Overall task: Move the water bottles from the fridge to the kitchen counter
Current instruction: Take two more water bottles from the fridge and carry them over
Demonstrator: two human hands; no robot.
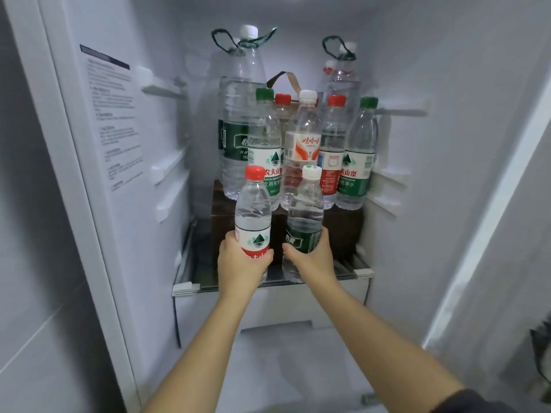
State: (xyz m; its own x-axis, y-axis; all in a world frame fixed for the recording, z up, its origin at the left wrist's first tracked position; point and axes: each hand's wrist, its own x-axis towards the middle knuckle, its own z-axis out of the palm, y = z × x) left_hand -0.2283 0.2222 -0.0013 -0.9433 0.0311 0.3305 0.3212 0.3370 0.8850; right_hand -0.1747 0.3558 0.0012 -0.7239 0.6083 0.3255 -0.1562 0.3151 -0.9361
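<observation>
A small red-capped bottle [252,210] and a white-capped bottle [305,213] with a dark green label, both clear and full, are held upright side by side just in front of the fridge's glass shelf [190,263]. The left hand [243,263] is wrapped round the first and the right hand [313,254] round the second. This looks like the lifting-out step, and next both need carrying to the desk, which is out of view, while more bottles [301,138] wait behind on a dark box [343,228].

Packed bottles [301,144] behind; front shelf [362,272] free
</observation>
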